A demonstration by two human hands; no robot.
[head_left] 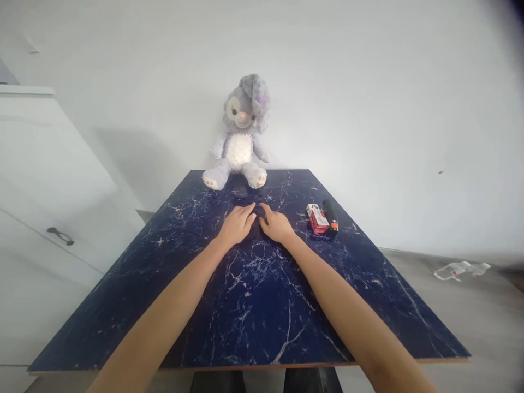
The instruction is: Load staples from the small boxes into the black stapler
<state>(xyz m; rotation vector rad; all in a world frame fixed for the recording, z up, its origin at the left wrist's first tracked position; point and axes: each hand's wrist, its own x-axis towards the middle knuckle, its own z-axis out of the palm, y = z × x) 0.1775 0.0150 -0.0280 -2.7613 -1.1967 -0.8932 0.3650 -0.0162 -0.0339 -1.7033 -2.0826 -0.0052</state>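
My left hand [238, 224] lies palm down on the dark blue marble-patterned table [249, 327], fingers stretched out and thumb apart. Close beside it, my right hand [275, 222] rests the same way, its fingertips a small gap from the left ones. Neither holds anything. To the right of my right hand are a small red and white box [318, 219] and a long black object with an orange spot [331, 216], side by side; the black object's kind is hard to make out. Beyond both hands, a grey-purple plush rabbit [239, 147] sits upright at the table's far edge.
A white wall [368, 98] stands behind the table. On the left is a white cabinet [41, 180] with a dark handle [60, 236]. Clear plastic bottles [452, 270] lie on the floor at the right.
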